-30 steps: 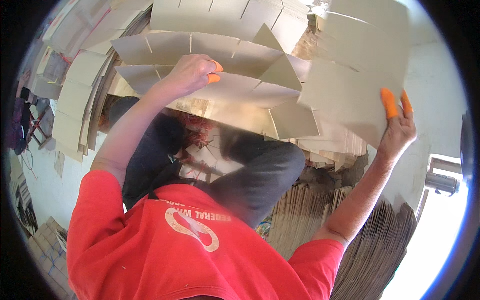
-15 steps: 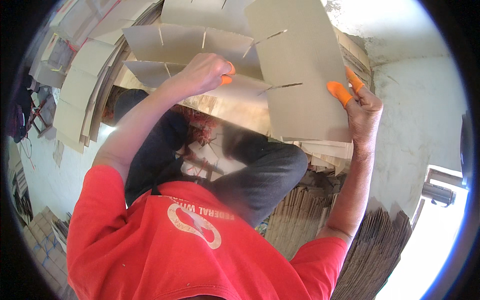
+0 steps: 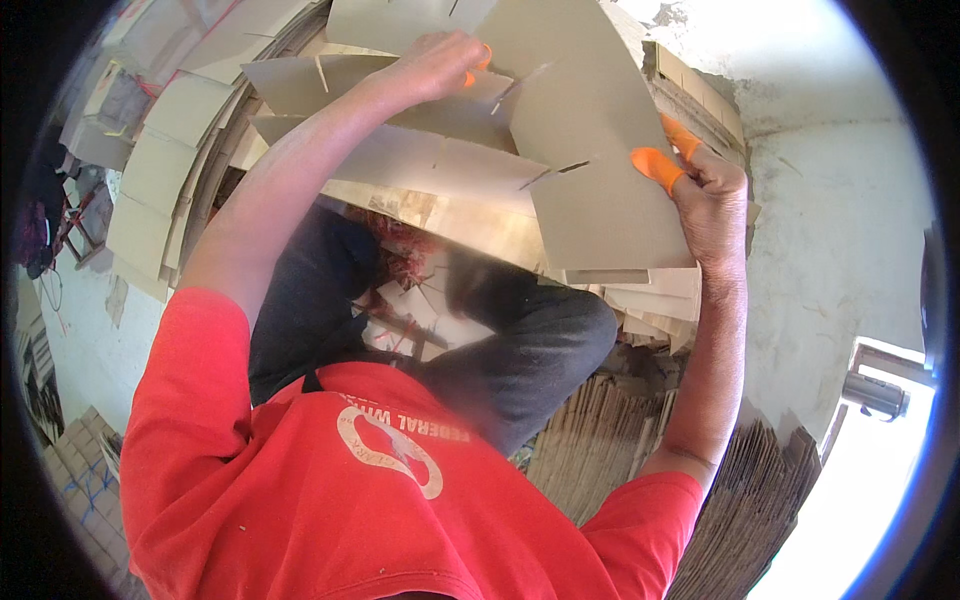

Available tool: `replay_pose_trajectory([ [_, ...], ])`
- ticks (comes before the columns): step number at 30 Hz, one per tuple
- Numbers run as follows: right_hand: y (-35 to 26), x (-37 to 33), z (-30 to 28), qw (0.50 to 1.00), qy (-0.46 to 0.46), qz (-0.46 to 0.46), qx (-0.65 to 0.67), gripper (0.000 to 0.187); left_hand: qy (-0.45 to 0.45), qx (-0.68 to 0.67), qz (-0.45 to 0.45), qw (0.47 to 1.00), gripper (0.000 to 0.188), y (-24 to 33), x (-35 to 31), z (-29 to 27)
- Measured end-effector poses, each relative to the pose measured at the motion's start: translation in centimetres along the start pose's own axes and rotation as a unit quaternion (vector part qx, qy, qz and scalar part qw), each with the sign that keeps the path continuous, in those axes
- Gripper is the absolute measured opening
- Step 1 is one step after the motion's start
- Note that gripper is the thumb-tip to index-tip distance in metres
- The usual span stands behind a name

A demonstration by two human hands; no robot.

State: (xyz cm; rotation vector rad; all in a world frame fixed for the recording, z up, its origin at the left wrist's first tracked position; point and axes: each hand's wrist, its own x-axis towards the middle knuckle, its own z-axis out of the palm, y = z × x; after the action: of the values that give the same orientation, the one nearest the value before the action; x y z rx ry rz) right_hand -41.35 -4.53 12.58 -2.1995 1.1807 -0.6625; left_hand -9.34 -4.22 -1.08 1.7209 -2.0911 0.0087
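My right hand [image 3: 712,200], with orange covers on two fingertips, grips the right edge of a wide slotted cardboard sheet [image 3: 610,205], which is tilted. Two narrower slotted cardboard strips meet the sheet's left side at its slots: a near strip [image 3: 430,160] and a middle strip [image 3: 335,85]. Up at the middle strip's right end, my left hand [image 3: 445,65] has its orange-covered fingertips closed on the top edge. Another slotted piece [image 3: 385,25] stands farther back. How deep the strips sit in the slots I cannot tell.
Beneath the pieces is a pale wooden board [image 3: 440,215]. Stacked cardboard [image 3: 160,190] stands at the left, and more piles [image 3: 750,490] lie low on the right. A wall [image 3: 830,230] rises at the right. My bent legs [image 3: 530,340] are below the board.
My left hand has moved away from me, from the near strip to the middle strip. The wide sheet and my right hand have shifted slightly left and away.
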Motion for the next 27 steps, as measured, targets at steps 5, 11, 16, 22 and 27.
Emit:
replay_pose_trajectory([
  [5, -0.1, 0.3, 2.2, 0.997, -0.041, -0.037, -0.048, 0.036, -0.054, -0.010, -0.042, 0.998, 0.015, 0.8, 0.5, -0.7],
  [11, -0.2, 1.5, 3.8, 0.984, -0.098, -0.062, -0.133, 0.033, -0.023, -0.064, -0.033, 0.997, 0.013, 0.0, 0.5, -0.1],
  [16, 0.4, 3.7, 3.1, 0.969, -0.158, -0.130, -0.137, 0.029, -0.065, -0.021, -0.046, 0.997, 0.011, 0.2, 1.5, -0.2],
  [22, -0.9, 3.7, 4.1, 0.970, -0.144, -0.138, -0.140, 0.017, 0.139, -0.049, 0.035, 0.988, 0.015, 2.7, -0.5, -1.2],
  [27, -0.4, 3.4, 4.2, 0.976, -0.125, -0.136, -0.115, 0.020, -0.057, -0.053, 0.039, 0.996, 0.013, 6.4, -4.6, -1.1],
])
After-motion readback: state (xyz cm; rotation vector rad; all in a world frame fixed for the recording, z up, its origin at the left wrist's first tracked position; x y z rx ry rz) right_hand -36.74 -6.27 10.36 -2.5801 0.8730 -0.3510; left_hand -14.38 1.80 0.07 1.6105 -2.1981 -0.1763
